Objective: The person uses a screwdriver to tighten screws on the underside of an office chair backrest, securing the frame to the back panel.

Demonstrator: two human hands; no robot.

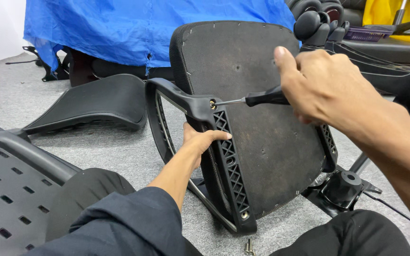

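Observation:
An office chair seat (271, 109) stands on its edge, underside toward me, with a black plastic armrest bracket (224, 156) along its left side. My left hand (200, 142) grips that bracket from behind. My right hand (321, 85) holds a black-handled screwdriver (262, 99) whose tip sits in a brass screw (212, 104) at the top of the bracket. A second screw (245, 214) shows near the bracket's lower end.
A loose bolt (249, 246) lies on the grey carpet by my knees. A black chair back (96, 102) lies to the left, a perforated plastic panel (5, 189) near left. A blue tarp (134, 28) covers things behind. A chair mechanism (342, 187) sits at right.

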